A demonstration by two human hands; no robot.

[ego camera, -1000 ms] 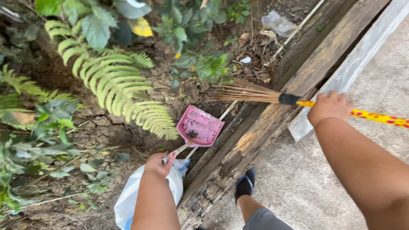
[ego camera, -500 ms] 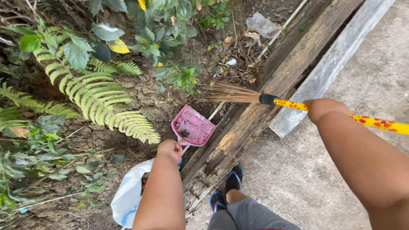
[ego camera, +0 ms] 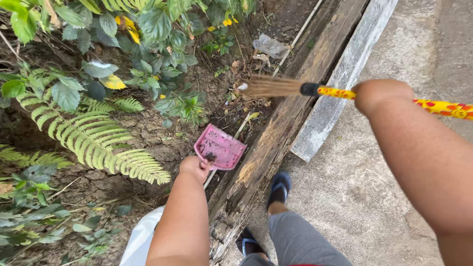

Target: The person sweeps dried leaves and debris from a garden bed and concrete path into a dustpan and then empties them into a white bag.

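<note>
1. While we are looking down at the soil bed on the left, we are seeing a fern (ego camera: pixel 93 143) spreading its fronds over cracked, bare earth, with broad-leaved green plants (ego camera: pixel 157 29) standing behind it, a few of their leaves yellow.
2. We are noticing a white plastic bag (ego camera: pixel 140 241) lying on the ground at the bottom edge, just beside our left forearm.
3. We are keeping our left hand (ego camera: pixel 194 167) clenched around the handle of a pink dustpan (ego camera: pixel 220 148); the handle itself is hidden under the fingers.
4. We are holding that dustpan out over the soil, tilted, with dark dirt clinging to its inside, and it is sitting just left of a weathered wooden beam (ego camera: pixel 276 143).
5. We are seeing a thin pale pipe (ego camera: pixel 295 37) running along the bed beside the beam, with a crumpled scrap of clear plastic (ego camera: pixel 270 47) lying near it among dry leaves.
6. We are standing with a foot in a dark sandal (ego camera: pixel 280 186) on the concrete floor (ego camera: pixel 364 197), close against the beam, where a grey concrete kerb (ego camera: pixel 345 79) is lying alongside.
7. We are gripping a broom (ego camera: pixel 335 92) in our right hand (ego camera: pixel 382 94), fist closed on its yellow, red-patterned stick; its straw bristles are pointing left, over the beam and the leaf litter, well above the dustpan in the view.
</note>
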